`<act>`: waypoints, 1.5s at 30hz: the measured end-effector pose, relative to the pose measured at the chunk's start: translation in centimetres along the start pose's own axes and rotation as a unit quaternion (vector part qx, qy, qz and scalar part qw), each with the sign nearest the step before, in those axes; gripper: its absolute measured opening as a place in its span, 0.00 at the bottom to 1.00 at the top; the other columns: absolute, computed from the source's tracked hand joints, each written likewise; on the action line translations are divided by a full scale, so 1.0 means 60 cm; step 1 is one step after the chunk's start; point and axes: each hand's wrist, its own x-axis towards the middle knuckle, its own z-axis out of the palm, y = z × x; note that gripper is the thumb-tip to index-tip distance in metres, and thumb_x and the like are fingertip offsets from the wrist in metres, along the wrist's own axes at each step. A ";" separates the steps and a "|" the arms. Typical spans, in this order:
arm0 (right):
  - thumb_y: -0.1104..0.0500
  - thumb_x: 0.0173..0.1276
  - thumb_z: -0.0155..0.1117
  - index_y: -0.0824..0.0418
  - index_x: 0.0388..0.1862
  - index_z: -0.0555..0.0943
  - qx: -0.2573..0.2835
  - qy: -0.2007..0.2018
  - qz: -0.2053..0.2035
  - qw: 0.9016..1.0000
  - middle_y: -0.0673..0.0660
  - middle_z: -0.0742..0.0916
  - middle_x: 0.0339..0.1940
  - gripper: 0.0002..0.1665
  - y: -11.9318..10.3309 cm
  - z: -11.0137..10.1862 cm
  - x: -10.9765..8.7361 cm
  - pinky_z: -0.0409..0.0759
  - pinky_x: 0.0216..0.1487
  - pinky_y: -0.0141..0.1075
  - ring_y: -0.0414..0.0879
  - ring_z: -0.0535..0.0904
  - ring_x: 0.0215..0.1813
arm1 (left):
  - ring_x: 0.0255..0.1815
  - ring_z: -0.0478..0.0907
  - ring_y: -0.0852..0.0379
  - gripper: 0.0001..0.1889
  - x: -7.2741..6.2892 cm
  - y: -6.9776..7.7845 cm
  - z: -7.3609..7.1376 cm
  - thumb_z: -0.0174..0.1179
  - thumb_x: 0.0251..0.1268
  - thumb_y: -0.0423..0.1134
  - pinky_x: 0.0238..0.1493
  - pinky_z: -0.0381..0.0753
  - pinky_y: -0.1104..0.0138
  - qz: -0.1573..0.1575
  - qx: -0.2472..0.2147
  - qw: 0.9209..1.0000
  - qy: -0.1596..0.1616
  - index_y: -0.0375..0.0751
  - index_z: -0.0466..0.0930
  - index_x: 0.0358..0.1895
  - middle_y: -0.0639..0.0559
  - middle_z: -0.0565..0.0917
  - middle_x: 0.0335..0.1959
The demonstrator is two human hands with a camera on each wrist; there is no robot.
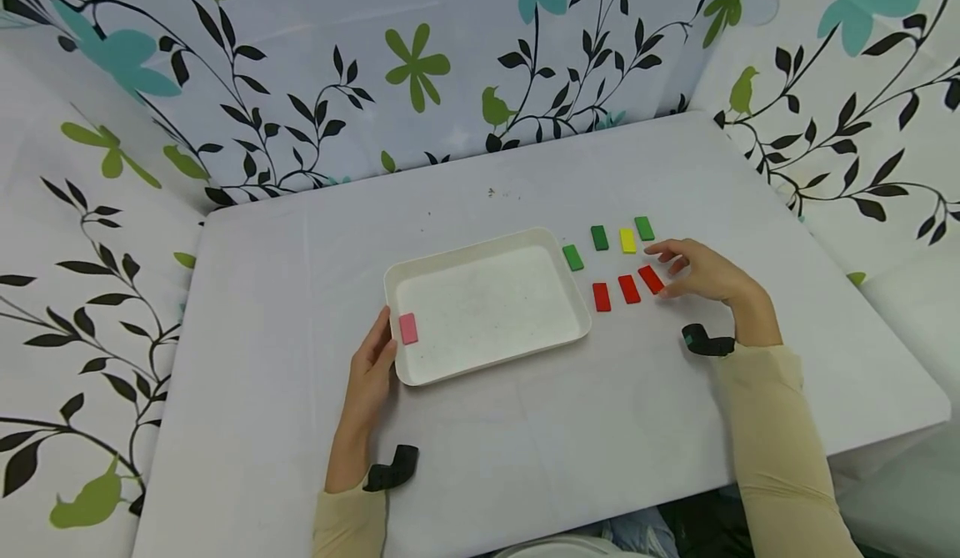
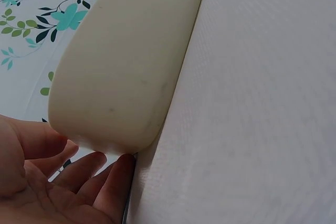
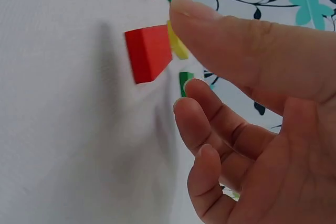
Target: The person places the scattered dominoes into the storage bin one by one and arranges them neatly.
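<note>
My left hand [image 1: 372,359] rests against the left end of a white rectangular tray [image 1: 491,364]; in the left wrist view its fingers touch the tray's outer wall [image 2: 115,77]. Inside the tray near that end lies a pink block [image 1: 408,329]. My right hand [image 1: 699,271] hovers at the right end of two rows of blocks, thumb and fingers apart with nothing between them. Closest to its thumb is a tilted red block [image 1: 651,279], also seen in the right wrist view as a red block [image 3: 148,53]. Left of it lie another red block [image 1: 629,289] and a third red block [image 1: 602,297].
Behind the red row lie a yellow block [image 1: 627,241], a green block [image 1: 644,228], a darker green block [image 1: 599,238] and a green block [image 1: 573,258] by the tray's right rim. Patterned cloth [image 1: 420,66] stands behind the white table [image 1: 255,374]. Small specks dot the table's far part.
</note>
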 end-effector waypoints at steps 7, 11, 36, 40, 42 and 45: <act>0.64 0.60 0.70 0.62 0.65 0.71 0.000 -0.008 0.009 1.000 0.66 0.73 0.57 0.33 0.017 0.010 0.013 0.73 0.53 0.46 0.58 0.68 0.55 | 0.79 0.49 0.58 0.29 -0.002 0.000 0.001 0.41 0.78 0.31 0.66 0.60 0.85 0.003 -0.008 1.000 -0.001 0.48 0.51 0.78 0.54 0.54 0.79; 0.66 0.60 0.69 0.63 0.62 0.73 -0.003 0.001 0.006 1.000 0.65 0.74 0.55 0.30 0.022 0.013 0.017 0.72 0.50 0.42 0.57 0.68 0.53 | 0.79 0.49 0.58 0.29 -0.003 0.000 0.000 0.41 0.78 0.31 0.66 0.60 0.85 0.002 -0.010 1.000 -0.001 0.48 0.51 0.78 0.55 0.54 0.79; 0.63 0.62 0.69 0.64 0.62 0.72 -0.008 0.041 0.031 0.999 0.66 0.77 0.53 0.29 0.007 0.017 0.013 0.75 0.51 0.42 0.56 0.71 0.51 | 0.79 0.47 0.61 0.28 -0.003 0.000 0.000 0.40 0.79 0.32 0.77 0.54 0.68 -0.003 -0.028 1.000 -0.006 0.50 0.50 0.78 0.58 0.53 0.79; 0.63 0.64 0.67 0.63 0.64 0.71 0.008 0.060 0.033 0.998 0.65 0.78 0.51 0.29 -0.006 0.020 0.010 0.74 0.48 0.39 0.55 0.73 0.50 | 0.79 0.47 0.61 0.28 -0.003 0.001 0.002 0.40 0.79 0.33 0.78 0.52 0.61 -0.008 -0.026 1.000 -0.004 0.51 0.50 0.78 0.58 0.53 0.79; 0.63 0.65 0.66 0.63 0.64 0.71 0.018 0.073 0.027 0.997 0.65 0.78 0.51 0.29 -0.019 0.023 0.009 0.75 0.47 0.37 0.55 0.74 0.49 | 0.79 0.47 0.61 0.28 -0.004 0.001 0.002 0.40 0.79 0.33 0.78 0.52 0.60 -0.008 -0.024 1.000 -0.004 0.51 0.50 0.78 0.58 0.53 0.79; 0.63 0.65 0.67 0.64 0.64 0.71 0.033 0.098 0.012 0.995 0.65 0.79 0.49 0.29 -0.046 0.032 0.008 0.76 0.42 0.33 0.55 0.74 0.48 | 0.79 0.47 0.61 0.28 -0.004 0.001 0.001 0.40 0.79 0.33 0.78 0.52 0.60 -0.006 -0.020 1.000 -0.004 0.51 0.50 0.78 0.58 0.53 0.79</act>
